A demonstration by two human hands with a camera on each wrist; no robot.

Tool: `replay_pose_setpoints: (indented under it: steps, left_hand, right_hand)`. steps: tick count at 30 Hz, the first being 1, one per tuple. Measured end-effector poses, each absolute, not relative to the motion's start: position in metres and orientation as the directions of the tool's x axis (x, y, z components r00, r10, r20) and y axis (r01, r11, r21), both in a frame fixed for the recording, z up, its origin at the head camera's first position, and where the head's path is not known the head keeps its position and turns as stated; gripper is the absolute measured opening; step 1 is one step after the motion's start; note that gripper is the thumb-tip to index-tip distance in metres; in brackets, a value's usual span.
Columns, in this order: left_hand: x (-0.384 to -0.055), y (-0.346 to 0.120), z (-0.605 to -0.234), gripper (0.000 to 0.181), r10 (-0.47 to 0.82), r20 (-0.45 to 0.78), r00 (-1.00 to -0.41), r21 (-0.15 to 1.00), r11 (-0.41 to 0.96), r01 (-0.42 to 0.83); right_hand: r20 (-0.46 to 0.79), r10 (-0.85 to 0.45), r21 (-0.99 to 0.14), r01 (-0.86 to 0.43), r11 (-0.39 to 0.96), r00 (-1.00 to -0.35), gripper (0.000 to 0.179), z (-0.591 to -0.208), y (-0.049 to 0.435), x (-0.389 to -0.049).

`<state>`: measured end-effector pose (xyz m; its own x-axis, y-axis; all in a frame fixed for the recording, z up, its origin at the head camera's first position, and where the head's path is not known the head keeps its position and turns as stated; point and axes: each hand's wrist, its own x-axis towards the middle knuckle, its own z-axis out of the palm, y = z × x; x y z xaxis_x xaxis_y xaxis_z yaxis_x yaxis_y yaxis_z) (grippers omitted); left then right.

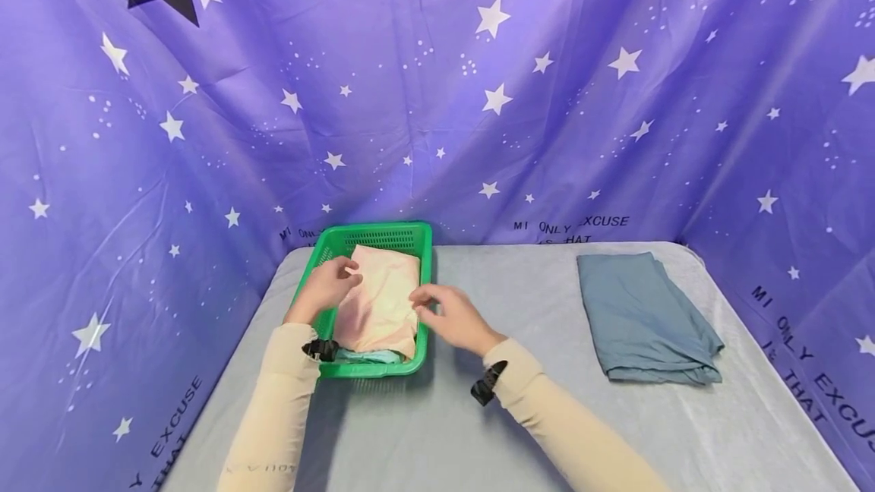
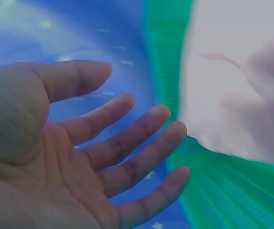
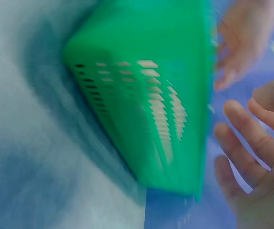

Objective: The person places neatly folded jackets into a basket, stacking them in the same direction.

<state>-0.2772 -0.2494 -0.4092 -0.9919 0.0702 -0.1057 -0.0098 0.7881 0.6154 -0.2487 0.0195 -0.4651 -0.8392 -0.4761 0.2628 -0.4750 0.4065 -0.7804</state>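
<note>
A green plastic basket (image 1: 425,325) with slotted walls stands at the table's back left. Folded pale pink cloth (image 1: 383,294) lies in it, over a light teal cloth (image 1: 369,357) that shows at the near end. My left hand (image 1: 330,285) hovers over the basket's left side, and in the left wrist view its fingers (image 2: 127,171) are spread and hold nothing. Beside the right rim is my right hand (image 1: 454,316), its fingers loosely bent and nothing in them. The right wrist view shows that hand (image 3: 256,157) apart from the basket's slotted side (image 3: 141,105).
A folded blue-grey cloth (image 1: 645,317) lies on the right part of the grey-covered table (image 1: 506,279). Purple curtains (image 1: 410,97) with white stars hang behind the table and at both sides. Each wrist bears a black strap.
</note>
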Motion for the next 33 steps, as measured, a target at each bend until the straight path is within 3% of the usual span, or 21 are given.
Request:
replay_pose_setpoints:
  steps: [5,12,19,22,33]
  left_hand:
    - [-0.252,-0.225,-0.396,0.032,-0.006,0.114,-0.993,0.724,0.685,0.079]
    - [-0.229,-0.166,-0.412,0.017,-0.133,0.307,-0.942,0.894,0.381,0.238]
    - [-0.217,-0.1,-0.445,0.016,-0.121,0.222,-0.967,0.973,-0.043,0.229]
    - [-0.214,-0.075,-0.456,0.019,-0.094,0.178,-0.979,0.967,-0.165,0.192]
    - [-0.214,0.005,-0.491,0.015,0.073,0.01,-0.997,0.983,-0.184,-0.004]
  right_hand:
    - [0.27,-0.269,-0.905,-0.339,0.256,-0.925,0.022,-0.471,0.074,-0.242]
    - [0.317,-0.085,-0.941,-0.324,0.098,-0.945,0.024,-0.477,0.151,-0.228]
    - [0.271,0.087,-0.962,-0.272,0.001,-0.959,0.026,-0.479,0.211,-0.206]
    - [0.242,0.168,-0.967,-0.252,-0.043,-0.956,0.026,-0.48,0.232,-0.196]
    - [0.121,0.409,-0.956,-0.218,-0.199,-0.904,0.015,-0.48,0.29,-0.174]
